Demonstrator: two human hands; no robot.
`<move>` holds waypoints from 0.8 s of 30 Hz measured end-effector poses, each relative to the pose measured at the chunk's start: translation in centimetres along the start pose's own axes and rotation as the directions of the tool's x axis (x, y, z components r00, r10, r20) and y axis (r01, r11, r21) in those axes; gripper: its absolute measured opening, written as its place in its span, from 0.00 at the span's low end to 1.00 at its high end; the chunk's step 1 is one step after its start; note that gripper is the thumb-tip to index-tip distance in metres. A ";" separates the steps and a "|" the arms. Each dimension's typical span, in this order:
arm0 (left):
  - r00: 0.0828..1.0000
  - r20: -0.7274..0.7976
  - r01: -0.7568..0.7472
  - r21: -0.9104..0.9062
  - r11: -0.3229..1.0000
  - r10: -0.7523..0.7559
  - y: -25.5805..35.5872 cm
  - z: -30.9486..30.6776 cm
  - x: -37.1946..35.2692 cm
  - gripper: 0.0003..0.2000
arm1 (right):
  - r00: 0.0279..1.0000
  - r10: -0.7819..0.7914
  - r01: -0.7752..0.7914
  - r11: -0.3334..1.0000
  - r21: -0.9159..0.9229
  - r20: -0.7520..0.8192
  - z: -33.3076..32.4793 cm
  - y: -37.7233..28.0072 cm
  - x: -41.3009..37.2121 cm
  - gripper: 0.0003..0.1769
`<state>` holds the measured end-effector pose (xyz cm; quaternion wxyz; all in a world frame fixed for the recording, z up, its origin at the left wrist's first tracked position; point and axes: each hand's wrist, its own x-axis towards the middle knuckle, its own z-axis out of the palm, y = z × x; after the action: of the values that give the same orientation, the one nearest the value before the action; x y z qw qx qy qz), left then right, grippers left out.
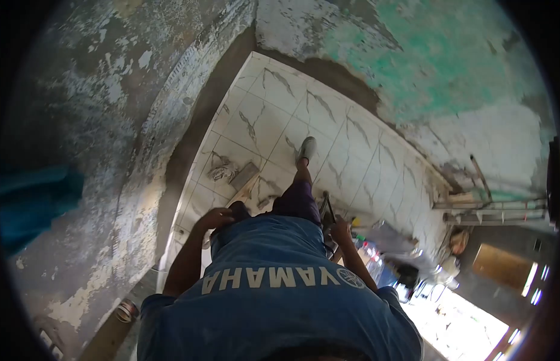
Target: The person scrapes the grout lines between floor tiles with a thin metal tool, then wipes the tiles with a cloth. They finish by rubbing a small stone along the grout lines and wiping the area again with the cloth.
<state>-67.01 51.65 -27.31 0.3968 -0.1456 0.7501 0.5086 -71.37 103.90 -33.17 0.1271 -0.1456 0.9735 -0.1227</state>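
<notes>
My left hand (217,218) hangs beside my left thigh, at the hem of my blue shirt (280,253); its fingers are too dark and blurred to read. On the other side, my right hand (341,231) is closed around something dark and narrow (328,207) that I cannot make out, near my right hip. One shoe (308,148) of mine rests on the marbled floor tiles (334,132). Left of my legs, a crumpled light cloth or bag (221,170) lies beside a flat grey piece (244,175) on the tiles.
Rough, patchy walls (111,90) meet in a corner ahead, the right one partly green (424,54). A metal rack or ladder (496,210) is at the right. Mixed items (388,240) lie right of me, near a bright opening (460,325). A blue-green cloth (36,198) is at the far left.
</notes>
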 end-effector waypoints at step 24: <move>0.895 0.437 0.205 -0.583 0.787 0.090 16.3 9.0 29.1 0.09 | 0.778 -0.325 0.489 0.850 -0.194 0.538 3.9 0.0 74.1 0.22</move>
<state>-91.84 72.12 -39.89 0.5027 -0.1706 0.4283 0.7313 -138.83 79.84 -52.56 0.3117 -0.4000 0.8602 0.0540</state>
